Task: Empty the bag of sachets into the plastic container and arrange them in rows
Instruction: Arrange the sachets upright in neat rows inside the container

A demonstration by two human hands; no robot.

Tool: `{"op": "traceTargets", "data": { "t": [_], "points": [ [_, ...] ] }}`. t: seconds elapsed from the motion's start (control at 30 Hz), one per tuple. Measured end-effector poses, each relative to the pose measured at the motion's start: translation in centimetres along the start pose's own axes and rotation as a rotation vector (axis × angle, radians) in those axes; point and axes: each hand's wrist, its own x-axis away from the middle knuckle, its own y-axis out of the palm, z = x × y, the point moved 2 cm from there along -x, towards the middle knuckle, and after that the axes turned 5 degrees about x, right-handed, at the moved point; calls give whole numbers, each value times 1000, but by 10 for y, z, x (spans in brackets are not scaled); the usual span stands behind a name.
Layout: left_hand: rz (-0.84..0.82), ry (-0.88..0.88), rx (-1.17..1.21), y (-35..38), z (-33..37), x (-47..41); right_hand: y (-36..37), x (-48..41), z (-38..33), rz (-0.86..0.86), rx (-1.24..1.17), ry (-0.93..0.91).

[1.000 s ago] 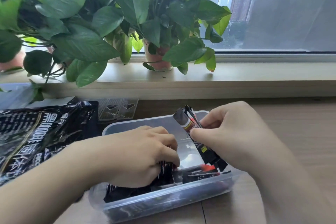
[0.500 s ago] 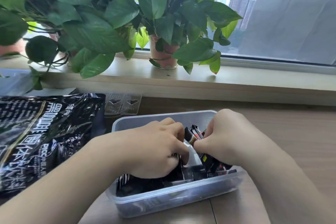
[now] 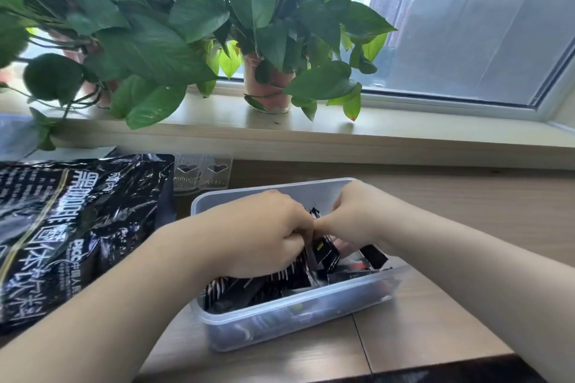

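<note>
Scene: a person at a wooden table [image 3: 466, 214] below a window sorts black sachets [image 3: 264, 286] inside a clear plastic container [image 3: 280, 317]
Left hand: the left hand [image 3: 264, 233] reaches in from the near left, fingers curled down over a bunch of sachets and holding them together
Right hand: the right hand [image 3: 357, 218] meets it knuckle to knuckle; its thumb and fingers seem to pinch a sachet standing between the two hands, though the fingertips are hidden
Sachets: all in view sit inside the container, some stacked on edge at the near left, others lying loose and crossed at the right end
Bag: the glossy black bag [image 3: 71, 227] lies flat on the table just left of the container, apparently emptied
Stage: by the look of it the emptying is done and the rows are only partly made
Risk: the stacked sachets could fan out and fall flat if the left hand lets go before the row is packed tight; slick wrappers could slip from the pinch; pushing sideways on the light container could make it slide on the smooth table
Backdrop: potted plants [image 3: 267, 81] line the windowsill [image 3: 404, 134]
</note>
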Motion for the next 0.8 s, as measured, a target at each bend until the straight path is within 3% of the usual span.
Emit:
{"op": "traceTargets", "data": {
  "t": [0.17, 0.4, 0.5, 0.8],
  "points": [
    [4, -8, 58, 0, -2, 1, 4, -1, 5, -7, -21, 52],
    [-14, 17, 65, 0, 0, 3, 7, -4, 2, 68, 391, -36],
    [14, 23, 74, -2, 0, 3, 5, -3, -2, 72, 463, -72],
    [-159, 27, -34, 3, -2, 4, -6, 4, -6, 55, 593, -40]
  ]
}}
